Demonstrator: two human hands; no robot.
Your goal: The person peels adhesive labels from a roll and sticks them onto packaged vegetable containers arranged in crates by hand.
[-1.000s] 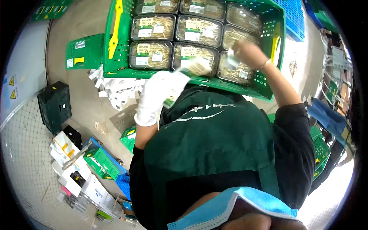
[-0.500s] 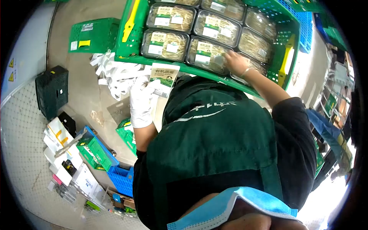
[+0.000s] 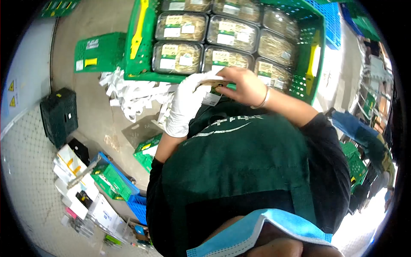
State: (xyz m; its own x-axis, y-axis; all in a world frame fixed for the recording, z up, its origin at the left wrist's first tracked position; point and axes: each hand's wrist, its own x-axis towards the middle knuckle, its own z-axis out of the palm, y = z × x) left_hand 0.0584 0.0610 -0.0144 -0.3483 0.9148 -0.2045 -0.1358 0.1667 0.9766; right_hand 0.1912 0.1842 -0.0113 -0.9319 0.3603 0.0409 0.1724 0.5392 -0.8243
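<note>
Watching remotely, I see the left hand (image 3: 186,102) clasping labels (image 3: 211,99) by the crate's (image 3: 143,78) edge; half-curled right hand (image 3: 249,88) touches them, grip unclear.

Before the person is the large crate (image 3: 139,78), and in it the vegetable trays (image 3: 177,63) lie side by side in three columns; at its near edge are both hands, the left hand (image 3: 186,103) and, to the right of it, the right hand (image 3: 250,88), with the labels (image 3: 212,99) between them. To the left of this crate stands a smaller crate (image 3: 102,51); nearer to the person, the heap of strips (image 3: 126,96) lies on the floor (image 3: 90,107); farther left stands a box (image 3: 59,115).
</note>
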